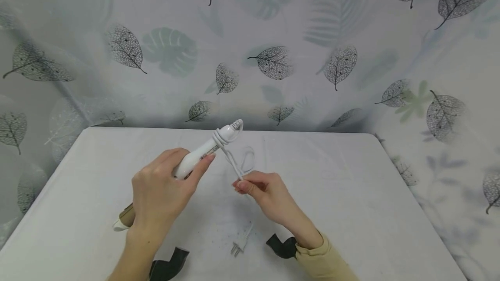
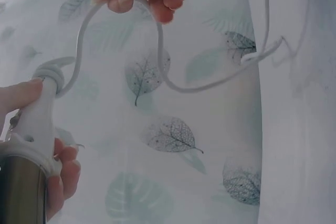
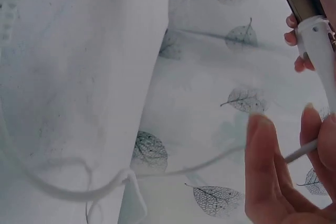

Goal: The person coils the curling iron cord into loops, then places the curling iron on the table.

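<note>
My left hand [image 1: 162, 185] grips the white handle of a curling iron [image 1: 197, 157], held up above the table and slanting to the upper right. Its brown-gold barrel [image 2: 23, 190] shows below the fingers in the left wrist view. White cord [image 1: 222, 140] is looped round the tail end of the handle. With thumb and fingers, my right hand [image 1: 265, 192] pinches the cord just right of that end. From there the cord hangs in loose bends down to a plug [image 1: 237, 248] with metal prongs, low over the table.
A white-covered table [image 1: 332, 194] spreads beneath both hands. Behind and beside it hangs a pale curtain [image 1: 250, 25] printed with leaves. One black curved piece [image 1: 169, 266] sits by the left wrist, another black piece [image 1: 282, 246] by the right sleeve.
</note>
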Demonstrator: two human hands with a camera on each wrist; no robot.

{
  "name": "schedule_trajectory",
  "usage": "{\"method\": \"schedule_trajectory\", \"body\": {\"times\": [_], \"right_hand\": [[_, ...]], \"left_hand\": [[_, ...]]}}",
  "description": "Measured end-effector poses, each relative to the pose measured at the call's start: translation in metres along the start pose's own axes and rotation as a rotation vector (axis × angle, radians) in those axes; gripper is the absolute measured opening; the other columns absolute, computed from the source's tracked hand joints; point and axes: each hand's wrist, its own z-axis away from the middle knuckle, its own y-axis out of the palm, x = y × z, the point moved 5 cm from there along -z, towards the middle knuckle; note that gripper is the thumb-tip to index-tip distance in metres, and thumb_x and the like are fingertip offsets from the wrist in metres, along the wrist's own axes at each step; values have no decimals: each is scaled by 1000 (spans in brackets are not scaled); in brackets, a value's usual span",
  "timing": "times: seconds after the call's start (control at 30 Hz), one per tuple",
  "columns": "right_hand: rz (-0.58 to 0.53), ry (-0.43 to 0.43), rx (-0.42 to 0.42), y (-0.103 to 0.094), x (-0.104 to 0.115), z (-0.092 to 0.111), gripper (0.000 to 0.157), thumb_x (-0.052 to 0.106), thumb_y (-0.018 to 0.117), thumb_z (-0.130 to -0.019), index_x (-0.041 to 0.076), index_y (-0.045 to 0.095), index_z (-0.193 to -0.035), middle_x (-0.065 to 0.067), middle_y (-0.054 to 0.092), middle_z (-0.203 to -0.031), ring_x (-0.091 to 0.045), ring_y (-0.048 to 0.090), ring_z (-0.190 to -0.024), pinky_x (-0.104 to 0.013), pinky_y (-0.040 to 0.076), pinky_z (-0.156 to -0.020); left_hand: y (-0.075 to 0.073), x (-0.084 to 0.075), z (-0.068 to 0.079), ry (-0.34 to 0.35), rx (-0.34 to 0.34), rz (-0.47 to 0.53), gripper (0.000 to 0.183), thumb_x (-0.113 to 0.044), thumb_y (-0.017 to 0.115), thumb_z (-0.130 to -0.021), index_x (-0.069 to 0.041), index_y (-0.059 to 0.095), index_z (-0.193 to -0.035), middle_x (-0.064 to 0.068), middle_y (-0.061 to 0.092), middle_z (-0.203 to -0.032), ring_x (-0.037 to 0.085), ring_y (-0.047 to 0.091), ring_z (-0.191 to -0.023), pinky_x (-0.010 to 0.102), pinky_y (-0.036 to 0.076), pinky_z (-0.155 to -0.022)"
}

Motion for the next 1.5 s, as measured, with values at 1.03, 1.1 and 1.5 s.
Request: {"method": "schedule_trajectory", "body": {"times": [1.03,1.1,1.5], "right_hand": [[344,-650,-289,-8,27,13,10,9,81,-78,9,78,-88,-9,49,-95,-19,48,-83,-17,42,-70],[345,-656,-290,-10,28,14,8,13,78,-83,8,78,-88,-10,49,-96,-20,48,-84,-18,42,-71],[333,-625,-351,-19,28,15,22,28,69,-89,7,77,-88,-11,49,-96,-21,47,-86,-24,42,-74]], "left_hand": [[20,19,13,-246,611,-125,52,-63,65,-87,-15,64,-67,-4,45,-53,13,42,-48,30,33,-47],[23,17,14,-211,637,-122,47,-60,68,-86,-14,70,-75,-5,48,-55,12,44,-51,30,36,-49],[34,6,20,9,743,-74,45,-57,70,-86,-22,56,-62,-9,40,-55,5,37,-49,24,33,-49]]}}
